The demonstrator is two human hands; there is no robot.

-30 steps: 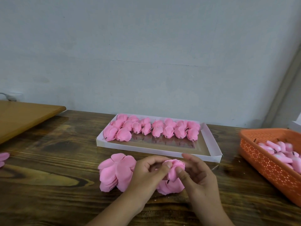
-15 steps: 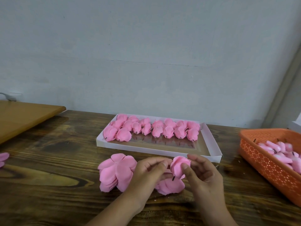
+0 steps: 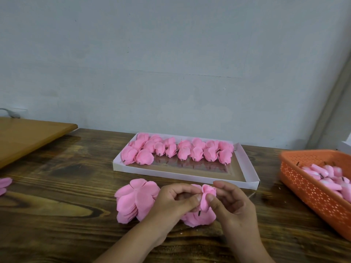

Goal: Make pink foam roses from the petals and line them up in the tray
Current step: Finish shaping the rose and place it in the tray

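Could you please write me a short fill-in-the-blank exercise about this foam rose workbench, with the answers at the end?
1. The finished roses lie in rows inside the white ____.
2. The basket on the right is ____ in colour.
3. The left hand and the right hand together pinch one small pink ____.
4. The stack of loose petals lies on the wooden ____.

Missing words: tray; orange; rose; table

Matt pink foam petals point(image 3: 136, 201) — glossy grained wood table point(image 3: 57, 215)
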